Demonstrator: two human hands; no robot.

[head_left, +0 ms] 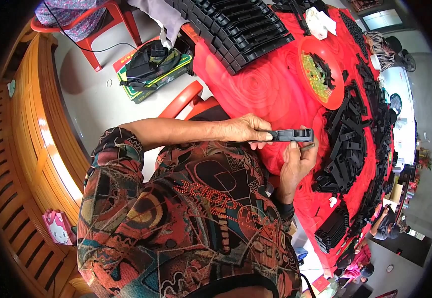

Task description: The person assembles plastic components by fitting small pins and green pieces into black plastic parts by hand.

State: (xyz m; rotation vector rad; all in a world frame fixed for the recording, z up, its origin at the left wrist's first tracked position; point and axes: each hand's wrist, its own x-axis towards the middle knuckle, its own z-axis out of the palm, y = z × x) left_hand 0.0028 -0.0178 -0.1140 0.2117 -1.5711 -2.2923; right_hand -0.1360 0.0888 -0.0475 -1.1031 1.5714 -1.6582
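A long, narrow black plastic part [290, 135] with a slot at its right end is held level between my two hands. My left hand [246, 129] grips its left end, thumb on top and fingers beneath. At the other end, my right hand [298, 161] pinches it from below, thumb against the near edge and fingers behind. A small dark piece [307, 147] shows by the right fingers, too small to name. To the right, a heap of similar loose black plastic parts [345, 154] lies on the red tablecloth [255, 87].
A red bowl [336, 99] holds small yellow-green pieces and black ones. Black parts stand in stacked rows [241, 30] at the table's far edge. Left are a green box [159, 82] with a black bag, red chairs [89, 47] and a wooden bench [32, 149]. Other people sit along the right.
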